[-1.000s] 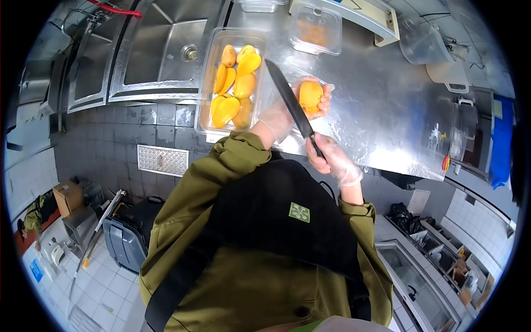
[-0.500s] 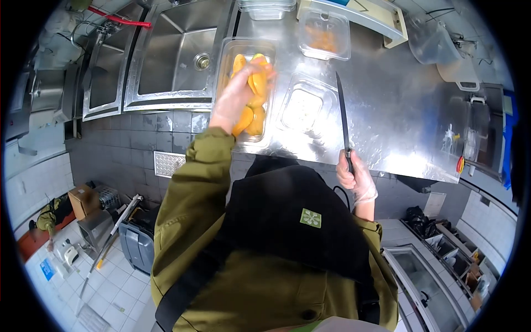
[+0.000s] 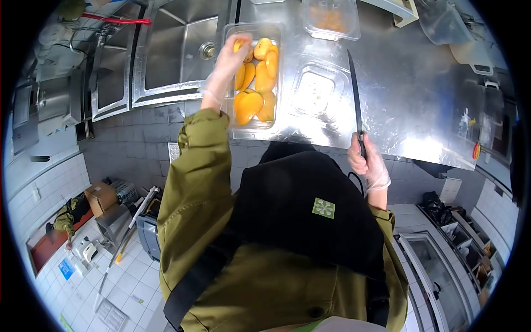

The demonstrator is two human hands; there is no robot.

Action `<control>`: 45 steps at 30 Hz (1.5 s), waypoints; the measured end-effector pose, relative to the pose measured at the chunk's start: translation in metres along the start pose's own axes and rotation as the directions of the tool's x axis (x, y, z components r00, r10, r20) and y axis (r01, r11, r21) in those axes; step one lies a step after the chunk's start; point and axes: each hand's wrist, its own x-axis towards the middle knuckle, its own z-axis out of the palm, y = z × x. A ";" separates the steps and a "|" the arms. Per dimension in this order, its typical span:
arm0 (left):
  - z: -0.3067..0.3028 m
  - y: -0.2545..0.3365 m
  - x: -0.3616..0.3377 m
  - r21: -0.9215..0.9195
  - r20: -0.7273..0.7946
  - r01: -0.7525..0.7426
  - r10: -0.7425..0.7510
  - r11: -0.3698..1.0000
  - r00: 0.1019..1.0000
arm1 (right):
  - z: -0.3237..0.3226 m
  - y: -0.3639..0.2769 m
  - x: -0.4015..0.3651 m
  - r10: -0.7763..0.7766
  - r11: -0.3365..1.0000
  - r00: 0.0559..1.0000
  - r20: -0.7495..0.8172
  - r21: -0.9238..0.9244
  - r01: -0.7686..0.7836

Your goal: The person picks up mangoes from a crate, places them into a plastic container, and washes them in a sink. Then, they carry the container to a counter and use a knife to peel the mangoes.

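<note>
Several yellow peeled mangoes [image 3: 248, 106] lie in a clear rectangular tub [image 3: 260, 131] left of centre on the steel counter. At the tub's far left side, my left hand [image 3: 225, 62], in a clear glove, has its fingers curled round a mango [image 3: 239, 44]; the fingertips are slightly blurred. My right hand [image 3: 367, 158], also gloved, grips the black handle of a long knife [image 3: 355, 83] at the counter's front edge. The dark blade points away from me. Between the hands sits a clear shallow container [image 3: 314, 91] with a whitish, shiny bottom.
A clear container with orange pieces [image 3: 330, 21] stands at the back. Steel sinks [image 3: 176, 55] adjoin the counter [image 3: 409, 105] on the left. Clear jugs [image 3: 470, 52] are at the right back. Another person [image 3: 65, 218] shows far left, beside a cardboard box [image 3: 101, 198].
My left hand has moved from the mangoes in the tub's middle to its far left side. The mangoes lie differently. My right hand still holds the knife; the camera view has shifted.
</note>
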 end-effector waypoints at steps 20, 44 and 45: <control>0.029 -0.031 -0.092 0.953 0.049 -0.077 0.101 0.292 0.994 | 0.006 0.006 0.010 -0.032 0.999 0.998 -0.057 -0.013 0.031; 0.020 0.060 0.017 0.897 -0.050 0.116 -0.163 0.426 0.985 | 0.016 0.013 -0.003 -0.244 0.970 0.946 -0.213 -0.068 0.234; 0.018 0.066 0.004 0.736 -0.029 0.105 -0.124 0.669 0.992 | 0.020 0.015 0.001 -0.290 0.957 0.928 -0.233 -0.104 0.272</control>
